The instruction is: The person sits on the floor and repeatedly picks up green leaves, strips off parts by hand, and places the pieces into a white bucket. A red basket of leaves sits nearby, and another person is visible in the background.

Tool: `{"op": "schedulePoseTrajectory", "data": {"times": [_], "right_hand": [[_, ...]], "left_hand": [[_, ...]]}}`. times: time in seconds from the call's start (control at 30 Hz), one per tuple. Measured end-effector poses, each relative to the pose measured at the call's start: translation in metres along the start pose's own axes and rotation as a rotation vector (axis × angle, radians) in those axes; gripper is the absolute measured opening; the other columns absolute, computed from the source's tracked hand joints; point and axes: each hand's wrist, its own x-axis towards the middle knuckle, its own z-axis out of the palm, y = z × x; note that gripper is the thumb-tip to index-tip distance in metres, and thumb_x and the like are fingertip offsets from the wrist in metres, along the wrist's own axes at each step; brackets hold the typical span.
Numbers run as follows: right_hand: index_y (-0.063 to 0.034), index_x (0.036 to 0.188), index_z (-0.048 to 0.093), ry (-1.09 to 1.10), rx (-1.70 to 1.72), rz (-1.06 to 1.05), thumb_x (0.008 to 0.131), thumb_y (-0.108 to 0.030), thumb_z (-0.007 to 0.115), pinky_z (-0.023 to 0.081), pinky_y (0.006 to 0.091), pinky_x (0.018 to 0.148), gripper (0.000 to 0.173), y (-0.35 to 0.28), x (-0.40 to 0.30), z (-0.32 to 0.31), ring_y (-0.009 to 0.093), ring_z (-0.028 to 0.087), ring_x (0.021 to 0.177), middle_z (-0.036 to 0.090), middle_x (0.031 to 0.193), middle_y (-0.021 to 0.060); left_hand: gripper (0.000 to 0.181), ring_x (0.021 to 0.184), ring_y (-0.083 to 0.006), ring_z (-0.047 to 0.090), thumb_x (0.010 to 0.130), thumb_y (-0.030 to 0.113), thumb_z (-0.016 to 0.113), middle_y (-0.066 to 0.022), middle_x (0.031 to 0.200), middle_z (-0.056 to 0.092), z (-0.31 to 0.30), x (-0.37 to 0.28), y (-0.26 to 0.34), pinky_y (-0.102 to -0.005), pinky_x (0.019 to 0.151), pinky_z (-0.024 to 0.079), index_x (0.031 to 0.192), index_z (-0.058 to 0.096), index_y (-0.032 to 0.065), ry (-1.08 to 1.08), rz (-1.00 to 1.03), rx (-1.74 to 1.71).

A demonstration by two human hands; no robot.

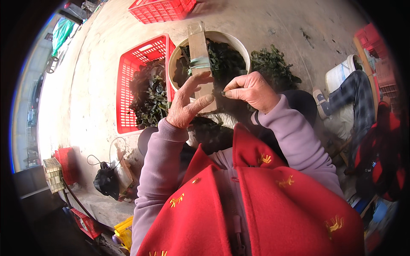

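A wooden board (pixel 199 48) wrapped with tape and a pale green band lies across a round white bucket (pixel 245 52) of dark leafy seaweed (pixel 225 59). Over the board's near part is my left hand (pixel 189 100), fingers apart and curved, with nothing visible in it. My right hand (pixel 251 91), just right of the board, pinches a small dark piece between thumb and forefinger; it looks like seaweed. More dark seaweed (pixel 209 131) lies on my lap over whitish sheeting.
Left of the bucket stands a red plastic crate (pixel 123 112) with seaweed. A seaweed pile (pixel 275 67) lies on the floor to the right. Another red crate (pixel 161 11) is beyond. At the right sit a co-worker's leg (pixel 347 92) and a white bucket (pixel 334 76); a black bag (pixel 106 180) lies lower left.
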Motion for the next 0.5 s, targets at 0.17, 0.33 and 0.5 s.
{"op": "schedulePoseTrajectory", "data": {"times": [0.17,0.33,0.5], "right_hand": [[0.0032,0.08,0.066,-0.06,-0.154,-0.108,0.075,-0.006,0.064,0.046,0.0244,0.061,0.011,0.001,0.015,0.001,0.008,0.057,0.064,0.065,0.069,0.009],[0.0024,0.081,0.066,-0.073,-0.275,-0.078,0.075,-0.009,0.064,0.046,0.0266,0.061,0.014,0.008,0.031,-0.001,0.011,0.058,0.062,0.064,0.068,0.0121],[0.0001,0.08,0.066,-0.051,-0.356,-0.119,0.075,-0.012,0.064,0.045,0.0284,0.06,0.013,0.018,0.052,0.0,0.014,0.059,0.06,0.064,0.067,0.0126]], "left_hand": [[0.024,0.069,-0.0099,0.053,0.082,0.018,0.064,-0.0034,0.076,0.06,-0.003,0.003,-0.009,-0.0238,0.063,0.043,0.096,0.06,-0.0012,-0.016,-0.328,0.013],[0.021,0.072,-0.0083,0.052,0.081,0.016,0.066,-0.0029,0.079,0.061,-0.015,-0.004,-0.018,-0.0235,0.064,0.043,0.092,0.062,-0.0005,0.011,-0.246,-0.098],[0.019,0.076,-0.0076,0.053,0.08,0.013,0.066,-0.0021,0.082,0.062,-0.04,-0.001,-0.025,-0.0229,0.068,0.045,0.093,0.064,-0.0008,0.001,-0.317,-0.081]]}}
